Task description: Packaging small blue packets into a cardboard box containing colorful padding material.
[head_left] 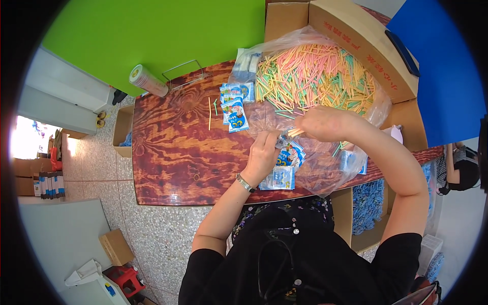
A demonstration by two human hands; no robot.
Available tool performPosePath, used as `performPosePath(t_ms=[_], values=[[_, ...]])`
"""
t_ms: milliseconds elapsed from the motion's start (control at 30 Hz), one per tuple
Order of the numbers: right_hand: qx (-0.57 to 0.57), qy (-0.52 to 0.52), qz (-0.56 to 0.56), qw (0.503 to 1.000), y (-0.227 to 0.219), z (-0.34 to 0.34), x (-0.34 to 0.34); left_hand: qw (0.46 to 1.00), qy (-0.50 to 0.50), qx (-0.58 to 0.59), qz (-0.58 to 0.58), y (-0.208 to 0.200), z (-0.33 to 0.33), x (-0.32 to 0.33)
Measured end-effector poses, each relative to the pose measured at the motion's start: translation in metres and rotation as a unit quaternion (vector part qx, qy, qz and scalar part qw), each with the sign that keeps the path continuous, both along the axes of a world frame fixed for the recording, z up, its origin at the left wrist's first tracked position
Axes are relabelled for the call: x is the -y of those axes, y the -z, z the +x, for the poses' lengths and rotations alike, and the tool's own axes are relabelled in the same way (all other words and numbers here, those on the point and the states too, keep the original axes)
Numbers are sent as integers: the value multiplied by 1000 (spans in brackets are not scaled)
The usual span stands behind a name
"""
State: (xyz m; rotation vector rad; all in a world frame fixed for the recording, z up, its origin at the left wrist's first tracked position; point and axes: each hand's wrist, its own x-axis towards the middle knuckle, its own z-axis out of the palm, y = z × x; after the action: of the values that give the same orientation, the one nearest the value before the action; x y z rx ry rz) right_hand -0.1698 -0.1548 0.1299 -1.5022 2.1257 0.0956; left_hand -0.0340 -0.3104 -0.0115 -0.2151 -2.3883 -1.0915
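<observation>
Several pale sticks (295, 132), probably light and brittle, suit a mid-length hold; beside the stick heap (315, 71), our right hand (326, 124) pinches them, our left hand (261, 155) a bluish packet (281, 142).

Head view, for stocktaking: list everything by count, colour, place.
table: one, red-brown, centre
sticks: many, pink, yellow, green, mostly on plastic
plastic: one, clear, on table
packets: several, blue-white, mostly on table
carton: one, brown, beyond sticks
roll: one, pinkish, upper left
stand: one, grey, beside roll
ring: one, tan, on table
panels: two, green, blue, beyond table
stool: one, red, lower left
pieces: many, blue, lower right
left hand: one, bare, holding packet
right hand: one, bare, holding sticks
</observation>
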Motion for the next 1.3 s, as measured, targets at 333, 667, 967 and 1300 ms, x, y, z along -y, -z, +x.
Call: performPosePath(t_ms=[333,667,967,1300], values=[[-71,-4,-25,997,-17,20,22,1000,-1,-23,16,-8,2,-1],[43,145,-149,977,83,-21,-39,989,-32,34,141,19,8,41],[5,249,-159,955,163,47,-38,887,-113,220,390,66,-11,125],[36,179,-273,945,100,31,-46,997,22,77,-4,-2,-6,23]])
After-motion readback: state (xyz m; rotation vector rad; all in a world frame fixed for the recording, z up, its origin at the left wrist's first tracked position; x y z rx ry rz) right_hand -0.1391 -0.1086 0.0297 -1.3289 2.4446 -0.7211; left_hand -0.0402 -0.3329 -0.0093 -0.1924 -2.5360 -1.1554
